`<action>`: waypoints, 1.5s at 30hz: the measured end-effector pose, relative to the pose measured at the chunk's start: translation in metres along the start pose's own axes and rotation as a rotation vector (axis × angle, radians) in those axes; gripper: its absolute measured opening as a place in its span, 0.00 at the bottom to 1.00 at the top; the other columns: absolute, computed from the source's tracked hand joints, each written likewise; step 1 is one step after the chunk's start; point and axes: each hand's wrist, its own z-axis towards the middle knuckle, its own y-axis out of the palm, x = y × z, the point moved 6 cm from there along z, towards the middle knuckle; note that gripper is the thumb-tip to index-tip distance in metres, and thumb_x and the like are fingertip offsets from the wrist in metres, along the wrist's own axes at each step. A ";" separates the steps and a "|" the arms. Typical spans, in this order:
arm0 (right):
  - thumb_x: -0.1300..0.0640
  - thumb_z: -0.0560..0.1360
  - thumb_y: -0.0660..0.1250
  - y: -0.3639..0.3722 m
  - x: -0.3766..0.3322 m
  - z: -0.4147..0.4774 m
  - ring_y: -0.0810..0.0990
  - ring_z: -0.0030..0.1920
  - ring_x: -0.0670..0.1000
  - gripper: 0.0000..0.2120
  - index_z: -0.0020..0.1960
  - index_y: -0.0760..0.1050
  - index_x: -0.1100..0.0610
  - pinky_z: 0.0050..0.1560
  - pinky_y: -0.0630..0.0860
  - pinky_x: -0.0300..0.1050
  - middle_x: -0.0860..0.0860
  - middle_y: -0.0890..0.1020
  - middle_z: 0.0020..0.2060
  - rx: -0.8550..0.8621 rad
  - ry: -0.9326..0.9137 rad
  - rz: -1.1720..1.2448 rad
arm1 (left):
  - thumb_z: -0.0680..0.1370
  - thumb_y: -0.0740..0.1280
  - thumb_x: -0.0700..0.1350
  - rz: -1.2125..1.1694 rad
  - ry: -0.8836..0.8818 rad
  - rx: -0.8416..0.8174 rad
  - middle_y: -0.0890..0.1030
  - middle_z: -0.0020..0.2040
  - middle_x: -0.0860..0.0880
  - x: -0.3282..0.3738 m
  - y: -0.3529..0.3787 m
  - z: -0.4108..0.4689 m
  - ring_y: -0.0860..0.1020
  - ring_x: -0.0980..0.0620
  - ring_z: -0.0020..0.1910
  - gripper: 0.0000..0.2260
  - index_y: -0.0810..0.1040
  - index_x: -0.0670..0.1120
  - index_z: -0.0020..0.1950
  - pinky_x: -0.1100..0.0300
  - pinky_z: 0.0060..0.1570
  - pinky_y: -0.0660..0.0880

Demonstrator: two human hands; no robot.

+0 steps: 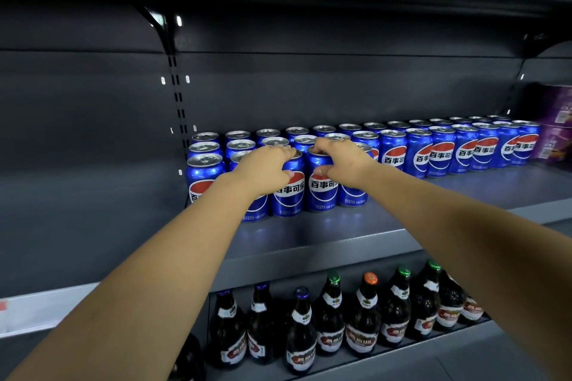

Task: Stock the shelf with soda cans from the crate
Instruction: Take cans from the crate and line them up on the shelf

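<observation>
Rows of blue soda cans (439, 155) with red, white and blue logos stand on the dark grey shelf (309, 235). My left hand (263, 168) grips a front-row can (289, 195) from above, thumb on its front. Right beside it, my right hand (343, 164) grips the neighbouring can (320, 192) by its top, thumb on the front. Both cans stand upright on the shelf, touching each other. No crate is in view.
Brown glass bottles (362, 322) with coloured caps line the shelf below. Purple boxes (554, 127) sit at the far right of the can shelf. A slotted upright (178, 96) divides the bays; the left bay's shelf (77, 210) is bare.
</observation>
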 end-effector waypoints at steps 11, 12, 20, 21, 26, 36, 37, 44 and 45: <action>0.56 0.72 0.73 0.001 -0.005 0.005 0.56 0.75 0.54 0.44 0.78 0.48 0.50 0.70 0.60 0.49 0.51 0.53 0.77 -0.164 -0.054 -0.406 | 0.69 0.74 0.56 0.314 -0.080 -0.148 0.55 0.77 0.45 -0.006 0.007 0.013 0.54 0.44 0.75 0.47 0.48 0.46 0.78 0.43 0.71 0.58; 0.56 0.72 0.72 0.002 -0.005 0.006 0.57 0.75 0.54 0.44 0.78 0.48 0.50 0.69 0.62 0.48 0.51 0.54 0.77 -0.171 -0.060 -0.396 | 0.70 0.74 0.54 0.317 -0.080 -0.137 0.57 0.76 0.45 -0.006 0.008 0.015 0.57 0.44 0.75 0.46 0.50 0.46 0.77 0.44 0.70 0.61; 0.57 0.73 0.71 0.004 -0.003 0.007 0.55 0.76 0.53 0.43 0.78 0.47 0.51 0.70 0.59 0.46 0.52 0.52 0.77 -0.173 -0.085 -0.394 | 0.70 0.74 0.51 0.324 -0.078 -0.114 0.61 0.75 0.45 -0.006 0.007 0.016 0.63 0.44 0.72 0.42 0.54 0.45 0.77 0.48 0.68 0.64; 0.56 0.73 0.71 0.004 -0.003 0.007 0.55 0.76 0.54 0.43 0.78 0.47 0.51 0.71 0.58 0.46 0.52 0.52 0.77 -0.172 -0.083 -0.413 | 0.70 0.74 0.52 0.324 -0.078 -0.110 0.61 0.75 0.45 -0.005 0.007 0.016 0.62 0.44 0.72 0.42 0.54 0.45 0.77 0.48 0.68 0.64; 0.50 0.76 0.66 0.005 -0.009 0.002 0.46 0.77 0.55 0.41 0.78 0.42 0.50 0.75 0.44 0.58 0.53 0.51 0.77 -0.054 -0.097 -0.753 | 0.71 0.73 0.53 0.332 -0.090 -0.112 0.56 0.77 0.46 -0.005 0.007 0.014 0.53 0.46 0.76 0.44 0.48 0.47 0.78 0.45 0.70 0.59; 0.52 0.71 0.73 -0.034 0.038 -0.018 0.58 0.75 0.54 0.44 0.78 0.49 0.50 0.72 0.59 0.55 0.52 0.58 0.76 -0.072 0.081 -0.413 | 0.66 0.76 0.54 0.223 -0.151 -0.087 0.47 0.79 0.50 -0.050 -0.029 -0.021 0.45 0.48 0.77 0.53 0.42 0.50 0.78 0.40 0.71 0.51; 0.53 0.72 0.72 -0.034 0.043 -0.020 0.62 0.73 0.55 0.41 0.77 0.53 0.50 0.70 0.64 0.51 0.51 0.62 0.75 -0.098 0.093 -0.377 | 0.66 0.77 0.54 0.228 -0.194 -0.118 0.48 0.78 0.50 -0.061 -0.028 -0.026 0.47 0.48 0.77 0.53 0.42 0.49 0.78 0.40 0.70 0.53; 0.60 0.77 0.65 -0.028 0.056 -0.025 0.68 0.69 0.55 0.29 0.75 0.60 0.47 0.62 0.68 0.45 0.51 0.66 0.73 0.003 0.146 -0.119 | 0.72 0.73 0.46 0.216 -0.220 -0.135 0.50 0.78 0.45 -0.091 -0.009 -0.036 0.50 0.48 0.77 0.43 0.47 0.44 0.78 0.53 0.73 0.56; 0.61 0.77 0.66 -0.026 0.058 -0.025 0.69 0.68 0.55 0.29 0.75 0.61 0.47 0.61 0.69 0.44 0.51 0.67 0.72 0.028 0.150 -0.059 | 0.73 0.73 0.46 0.229 -0.219 -0.120 0.50 0.78 0.44 -0.093 -0.007 -0.035 0.50 0.48 0.77 0.42 0.48 0.44 0.78 0.51 0.73 0.56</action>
